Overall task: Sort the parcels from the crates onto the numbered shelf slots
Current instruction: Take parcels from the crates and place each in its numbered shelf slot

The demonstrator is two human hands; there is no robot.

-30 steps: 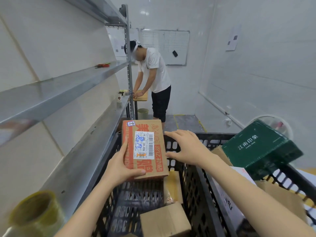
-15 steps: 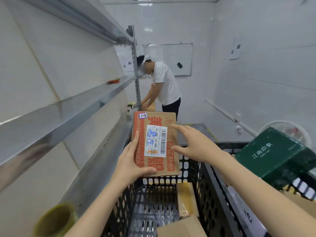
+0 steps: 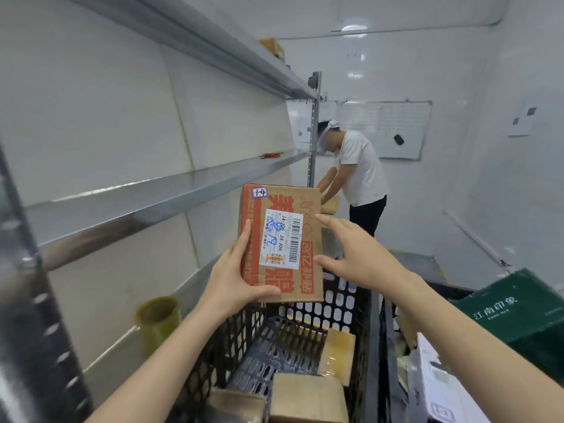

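Lifted higher over the black plastic crate, the orange-printed cardboard parcel is clamped in the grip of the left hand, right hand spread open; brown cardboard boxes remain crated, so sorting seems barely begun.

You have open room above the middle shelf at left; only a red tool lies at its far end. On the lower shelf a tape roll stands at lower left, and a post bars the left edge.
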